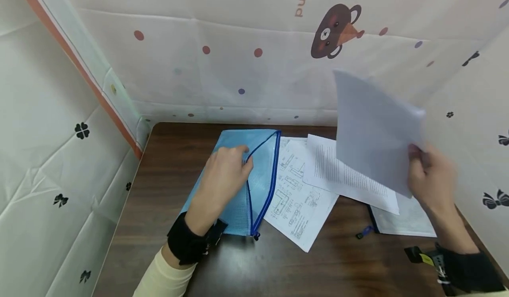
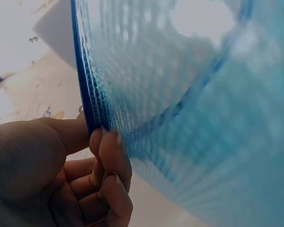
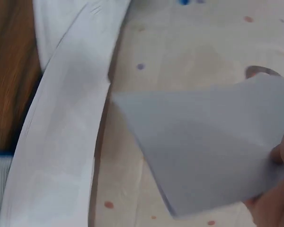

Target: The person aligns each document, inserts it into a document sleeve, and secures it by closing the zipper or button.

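A light blue mesh zip pouch [image 1: 254, 173] with a dark blue zipper lies on the dark wooden table [image 1: 171, 177]. My left hand [image 1: 224, 173] pinches its upper flap at the zipper edge and lifts it, so the pouch [image 2: 180, 94] gapes; the fingertips [image 2: 111, 156] curl round the blue edge. My right hand [image 1: 431, 177] holds a blank white sheet of paper [image 1: 374, 129] up in the air at the right, pinched at its lower right corner. In the right wrist view that sheet [image 3: 203, 142] hangs above the table.
Printed sheets lie right of the pouch: one with drawings [image 1: 298, 199], one with text [image 1: 346, 173]. A second pouch [image 1: 401, 219] with a blue zipper pull [image 1: 363, 233] lies under them. Patterned fabric walls [image 1: 238, 45] enclose the table on three sides.
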`<state>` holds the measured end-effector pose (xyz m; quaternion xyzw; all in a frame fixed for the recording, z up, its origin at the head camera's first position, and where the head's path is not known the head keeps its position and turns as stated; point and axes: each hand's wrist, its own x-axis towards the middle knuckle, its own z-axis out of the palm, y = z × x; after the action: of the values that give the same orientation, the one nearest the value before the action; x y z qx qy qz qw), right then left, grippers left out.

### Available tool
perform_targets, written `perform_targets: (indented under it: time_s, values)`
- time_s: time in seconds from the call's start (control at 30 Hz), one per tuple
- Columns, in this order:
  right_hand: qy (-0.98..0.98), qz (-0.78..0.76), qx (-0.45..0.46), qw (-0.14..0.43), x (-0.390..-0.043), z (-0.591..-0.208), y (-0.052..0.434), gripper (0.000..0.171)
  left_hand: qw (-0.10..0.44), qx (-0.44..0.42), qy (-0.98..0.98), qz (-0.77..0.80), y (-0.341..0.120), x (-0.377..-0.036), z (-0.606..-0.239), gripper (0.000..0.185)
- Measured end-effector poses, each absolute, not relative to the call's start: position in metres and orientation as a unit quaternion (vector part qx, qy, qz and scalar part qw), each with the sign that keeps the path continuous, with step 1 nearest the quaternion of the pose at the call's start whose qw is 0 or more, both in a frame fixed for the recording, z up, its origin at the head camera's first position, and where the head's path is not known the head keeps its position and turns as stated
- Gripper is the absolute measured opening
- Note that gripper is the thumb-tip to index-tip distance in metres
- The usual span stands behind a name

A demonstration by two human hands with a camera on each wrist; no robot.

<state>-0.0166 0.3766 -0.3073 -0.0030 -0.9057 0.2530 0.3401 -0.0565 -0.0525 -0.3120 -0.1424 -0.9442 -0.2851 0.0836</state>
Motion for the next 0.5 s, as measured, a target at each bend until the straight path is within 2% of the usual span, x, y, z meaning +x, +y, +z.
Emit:
perform_targets:
  time_s: [0.13, 0.33, 0.5]
  values:
    - [-0.872, 0.402, -0.075, 0.269, -0.009, -0.303, 0.38, 0.031, 0.058, -0.133, -0.943, -0.299, -0.05, -0.057, -0.314, 0.032]
    - [-0.682, 0.711, -0.029, 0.167, -0.001, -0.304, 0.387, 0.035, 0.031, -0.134, -0.944, -0.299, -0.047, -0.057, -0.316, 0.035]
    - [-0.656, 0.744, -0.028, 0.123, 0.004, -0.304, 0.389, 0.048, 0.026, -0.135, -0.945, -0.296, -0.045, -0.058, -0.318, 0.036]
